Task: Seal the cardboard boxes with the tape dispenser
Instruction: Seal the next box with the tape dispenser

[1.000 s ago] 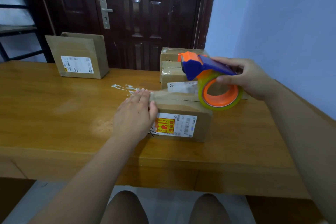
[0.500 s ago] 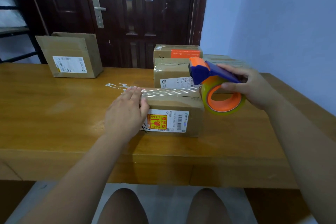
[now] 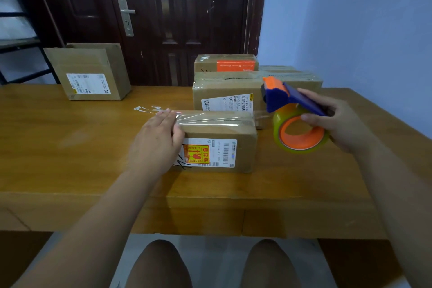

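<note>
Cardboard boxes [image 3: 243, 133] number five; right hand [image 3: 341, 124] grips the one tape dispenser [image 3: 279, 98].

On my feed both arms are bare along all the length I can see. The left hand [image 3: 155, 145] is broad across the back, with short, rounded fingertips. The left forearm [image 3: 93, 217] is smooth and unmarked and widens toward the bottom edge. The right hand [image 3: 336, 124] has a thumbnail that looks trimmed short, and the right forearm [image 3: 397, 194] is just as bare, out to the corner. Lowest down sit two bare, rounded knees [image 3: 159, 264]. Any clothing lies outside my view.
</note>
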